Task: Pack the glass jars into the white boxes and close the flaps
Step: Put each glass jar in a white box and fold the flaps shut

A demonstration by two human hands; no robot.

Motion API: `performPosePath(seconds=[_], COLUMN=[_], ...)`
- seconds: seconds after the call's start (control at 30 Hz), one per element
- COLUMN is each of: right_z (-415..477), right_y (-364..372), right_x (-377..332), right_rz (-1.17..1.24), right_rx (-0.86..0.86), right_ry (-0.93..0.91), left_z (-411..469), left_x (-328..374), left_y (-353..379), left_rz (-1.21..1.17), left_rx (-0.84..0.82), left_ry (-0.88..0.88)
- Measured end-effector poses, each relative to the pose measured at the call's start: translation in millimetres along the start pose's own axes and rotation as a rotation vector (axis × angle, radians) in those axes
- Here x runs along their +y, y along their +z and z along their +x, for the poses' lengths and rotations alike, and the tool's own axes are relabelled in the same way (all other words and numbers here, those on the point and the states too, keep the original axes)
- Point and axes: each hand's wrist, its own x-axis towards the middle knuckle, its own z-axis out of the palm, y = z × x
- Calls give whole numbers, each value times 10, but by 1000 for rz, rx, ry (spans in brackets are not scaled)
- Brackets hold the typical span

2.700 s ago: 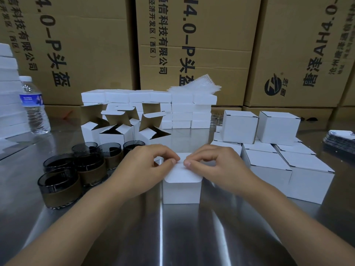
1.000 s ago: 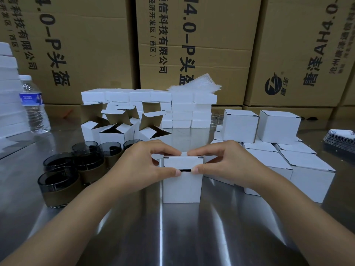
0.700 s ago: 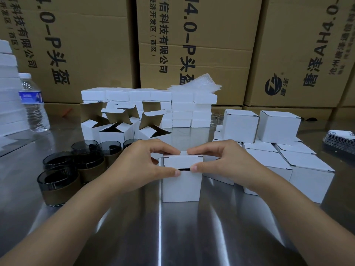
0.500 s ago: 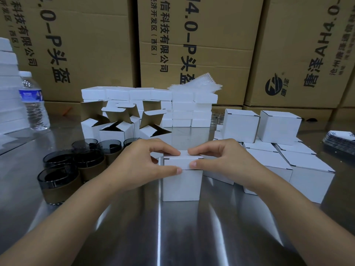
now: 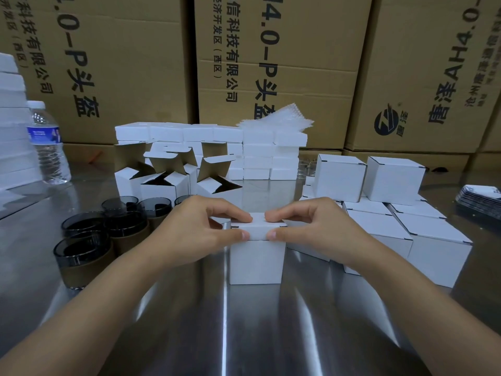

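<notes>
A small white box (image 5: 256, 263) stands on the steel table (image 5: 222, 327) in front of me. My left hand (image 5: 195, 232) and my right hand (image 5: 311, 226) pinch its top flap from either side, thumbs on the front edge, forefingers on top. The flap lies nearly flat on the box. What is inside the box is hidden. Several dark glass jars (image 5: 81, 256) with brown bands stand at the left. Open white boxes (image 5: 162, 183) with raised flaps stand behind them.
Closed white boxes (image 5: 433, 245) are stacked at the right. A stack of flat white boxes (image 5: 260, 153) lies at the back, bubble wrap (image 5: 276, 118) on top. A water bottle (image 5: 46, 142) stands far left. Large brown cartons (image 5: 271, 63) wall the back. Dark cards (image 5: 479, 196) lie far right.
The flap was raised and curved; both hands folded it down and pressed its tongue in, so the dark gap at the box front has closed.
</notes>
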Motion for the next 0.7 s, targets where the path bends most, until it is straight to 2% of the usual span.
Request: performPosePath(seconds=[0.7], right_z=[9], right_y=[30], right_x=[35], right_rz=[-31], right_rx=[36], right_ry=[-24], left_z=[-18], left_x=[31], left_y=[25], left_rz=[-11], left_rx=[10], left_ry=[-27])
